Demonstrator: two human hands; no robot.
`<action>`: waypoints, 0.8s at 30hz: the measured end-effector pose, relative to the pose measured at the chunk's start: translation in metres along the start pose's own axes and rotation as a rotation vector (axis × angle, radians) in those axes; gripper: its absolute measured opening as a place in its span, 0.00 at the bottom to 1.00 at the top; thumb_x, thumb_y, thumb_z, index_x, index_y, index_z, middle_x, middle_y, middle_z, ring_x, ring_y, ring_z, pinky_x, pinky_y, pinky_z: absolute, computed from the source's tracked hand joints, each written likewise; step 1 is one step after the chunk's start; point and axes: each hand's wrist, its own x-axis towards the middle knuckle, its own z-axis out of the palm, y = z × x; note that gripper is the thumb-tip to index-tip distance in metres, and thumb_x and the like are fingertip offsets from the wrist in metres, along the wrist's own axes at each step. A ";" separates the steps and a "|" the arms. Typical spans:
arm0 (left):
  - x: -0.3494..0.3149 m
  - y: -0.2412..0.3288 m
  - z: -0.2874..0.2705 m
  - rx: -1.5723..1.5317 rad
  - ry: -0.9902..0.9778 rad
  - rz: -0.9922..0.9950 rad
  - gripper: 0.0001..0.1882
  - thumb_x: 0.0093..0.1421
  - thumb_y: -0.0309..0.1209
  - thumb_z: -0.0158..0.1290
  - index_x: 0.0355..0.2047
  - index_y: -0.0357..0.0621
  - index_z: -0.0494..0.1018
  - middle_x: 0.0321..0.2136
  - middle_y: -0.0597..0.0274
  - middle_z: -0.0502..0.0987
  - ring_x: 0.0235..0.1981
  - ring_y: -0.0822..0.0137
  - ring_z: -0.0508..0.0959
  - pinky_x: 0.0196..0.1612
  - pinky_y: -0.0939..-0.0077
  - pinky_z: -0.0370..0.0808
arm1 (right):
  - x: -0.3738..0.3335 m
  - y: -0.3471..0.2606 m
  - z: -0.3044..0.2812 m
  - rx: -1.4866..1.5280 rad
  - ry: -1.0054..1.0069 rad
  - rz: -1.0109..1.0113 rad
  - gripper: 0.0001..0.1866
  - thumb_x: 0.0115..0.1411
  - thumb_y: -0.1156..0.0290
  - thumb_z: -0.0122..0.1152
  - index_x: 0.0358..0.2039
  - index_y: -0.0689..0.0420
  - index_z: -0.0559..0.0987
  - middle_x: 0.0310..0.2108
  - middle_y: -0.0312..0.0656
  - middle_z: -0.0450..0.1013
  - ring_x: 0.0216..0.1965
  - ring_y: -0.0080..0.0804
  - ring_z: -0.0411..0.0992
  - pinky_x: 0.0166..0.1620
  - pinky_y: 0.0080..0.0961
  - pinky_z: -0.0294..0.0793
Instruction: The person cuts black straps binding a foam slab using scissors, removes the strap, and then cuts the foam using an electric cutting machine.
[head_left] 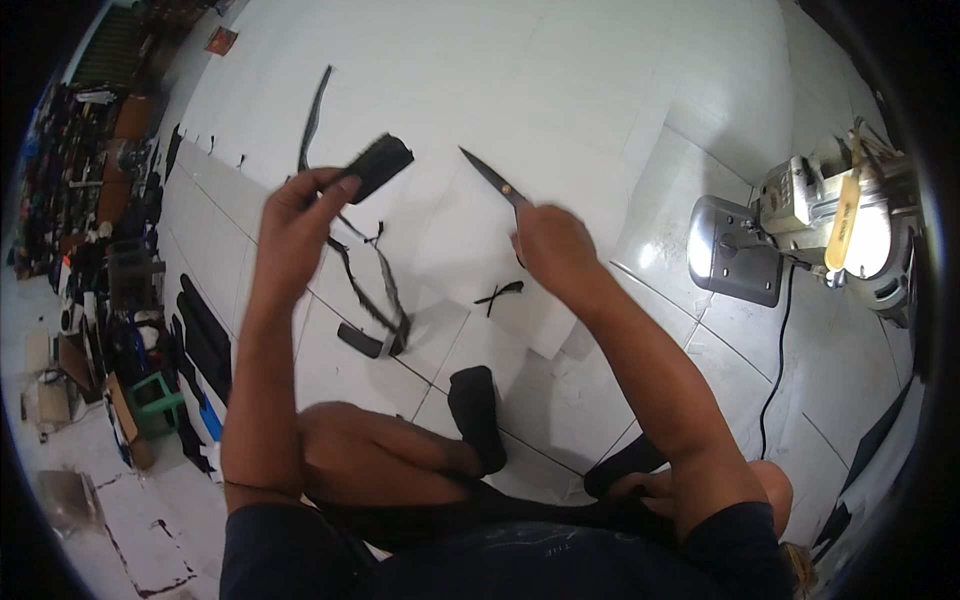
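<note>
At the fingertips of the left hand [300, 215], a black piece [380, 168] is pinched under the thumb, its free end angled up and to the right. It looks like folded cloth, flat and roughly rectangular, matte, with a fuzzy edge along the top. The right hand [558, 245] is curled in a fist about the handles of dark metal scissors [495, 182]; their slim, pointed blades lie together, with a brass-coloured pivot just ahead of the knuckles. Their tip points up toward the black piece, apart from it.

Just beyond the left fingers, a thin dark strip [314, 115] curves away over a smooth white surface [450, 90]. Below those fingers, a frayed, looping strip [385, 290] trails down to a flatter, dark grey band [360, 340] on the glossy white tiles [540, 410]. Under the right fist, slightly to its left, small black scraps [500, 292] cross one another.

Well to the right of the right-hand fingers stands a metal machine [740, 250] with a rounded, shiny plate, a yellow strip-shaped piece [845, 225] on its body, and a thin black cord [782, 370] snaking over the tiles.
</note>
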 end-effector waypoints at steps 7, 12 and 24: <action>0.002 -0.011 0.010 0.026 -0.180 0.165 0.07 0.62 0.24 0.54 0.39 0.37 0.77 0.31 0.70 0.77 0.31 0.82 0.70 0.36 0.84 0.69 | 0.003 -0.075 -0.080 0.867 0.253 -0.537 0.23 0.55 0.65 0.70 0.50 0.59 0.77 0.36 0.45 0.78 0.32 0.26 0.77 0.40 0.23 0.75; -0.005 0.010 0.052 -0.135 -0.272 0.277 0.35 0.60 0.20 0.53 0.65 0.40 0.49 0.26 0.72 0.67 0.27 0.82 0.66 0.32 0.85 0.67 | -0.017 -0.043 -0.092 1.008 0.119 -0.302 0.12 0.59 0.71 0.64 0.43 0.63 0.79 0.30 0.39 0.78 0.28 0.19 0.72 0.33 0.19 0.71; -0.009 0.037 0.054 0.129 -0.343 0.139 0.17 0.67 0.40 0.51 0.36 0.36 0.78 0.18 0.73 0.66 0.21 0.79 0.61 0.24 0.80 0.58 | -0.005 -0.018 -0.094 0.856 0.407 -0.347 0.12 0.59 0.76 0.61 0.44 0.59 0.77 0.49 0.41 0.72 0.47 0.28 0.74 0.39 0.22 0.76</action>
